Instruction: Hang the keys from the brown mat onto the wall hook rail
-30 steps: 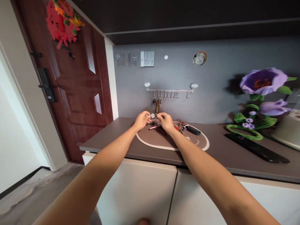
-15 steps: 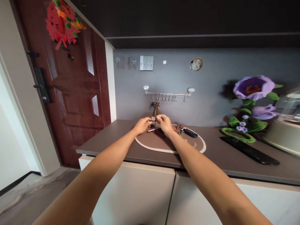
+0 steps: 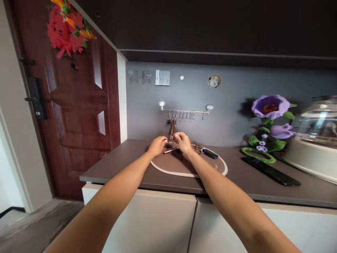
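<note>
Above the oval mat (image 3: 168,171), my left hand (image 3: 157,146) and my right hand (image 3: 183,142) face each other with fingertips pinched. Between them is a small bunch of keys (image 3: 170,144) with metal rings; its details are too small to tell. The right fingertips close on a ring near the lower end of a hanging brown key strap (image 3: 173,128). A pinkish strip (image 3: 169,151) lies under the hands. Beside my right wrist, a dark key holder (image 3: 210,153) with metal clasps and red parts rests on the mat.
A clear hook rail (image 3: 184,111) is fixed to the grey wall, with the strap and other keys hanging at its left. On the counter (image 3: 110,161) stand purple fabric flowers (image 3: 271,107), a black flat object (image 3: 271,171) and a clear-domed appliance (image 3: 302,151). A dark cabinet (image 3: 210,28) overhangs.
The view has tilted and shifted slightly. My hands have moved a little apart, and the round metal piece between them shows less clearly. Both stay pinched.
</note>
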Tool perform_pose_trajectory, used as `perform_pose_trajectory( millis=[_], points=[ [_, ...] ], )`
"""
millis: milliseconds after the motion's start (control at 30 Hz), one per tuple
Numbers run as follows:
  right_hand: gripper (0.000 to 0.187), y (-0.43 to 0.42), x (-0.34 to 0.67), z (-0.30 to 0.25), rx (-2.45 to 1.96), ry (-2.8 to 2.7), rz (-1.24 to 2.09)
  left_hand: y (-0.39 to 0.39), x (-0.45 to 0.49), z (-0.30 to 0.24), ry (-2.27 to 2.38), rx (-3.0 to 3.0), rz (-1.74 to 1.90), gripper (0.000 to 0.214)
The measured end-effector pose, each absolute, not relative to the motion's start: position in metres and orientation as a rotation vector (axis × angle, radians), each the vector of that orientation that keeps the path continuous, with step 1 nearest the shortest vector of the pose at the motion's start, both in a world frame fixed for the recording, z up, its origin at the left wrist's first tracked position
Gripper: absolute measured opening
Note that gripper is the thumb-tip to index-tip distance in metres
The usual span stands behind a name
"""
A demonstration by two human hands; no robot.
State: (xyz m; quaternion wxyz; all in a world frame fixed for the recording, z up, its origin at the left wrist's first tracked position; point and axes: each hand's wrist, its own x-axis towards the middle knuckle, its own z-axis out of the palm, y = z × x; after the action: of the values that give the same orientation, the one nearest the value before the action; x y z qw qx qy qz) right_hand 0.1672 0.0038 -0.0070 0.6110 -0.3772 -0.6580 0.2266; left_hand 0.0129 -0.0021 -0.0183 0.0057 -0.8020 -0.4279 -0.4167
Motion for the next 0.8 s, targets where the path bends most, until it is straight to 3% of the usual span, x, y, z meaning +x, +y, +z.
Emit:
perform_pose_trajectory(
  millis=[800],
  points=[
    [0.015, 0.04, 0.185, 0.06, -0.995, -1.287, 0.378, 0.007, 0.015, -0.026, -1.391, -2.414, -1.236, 0.026]
  ],
)
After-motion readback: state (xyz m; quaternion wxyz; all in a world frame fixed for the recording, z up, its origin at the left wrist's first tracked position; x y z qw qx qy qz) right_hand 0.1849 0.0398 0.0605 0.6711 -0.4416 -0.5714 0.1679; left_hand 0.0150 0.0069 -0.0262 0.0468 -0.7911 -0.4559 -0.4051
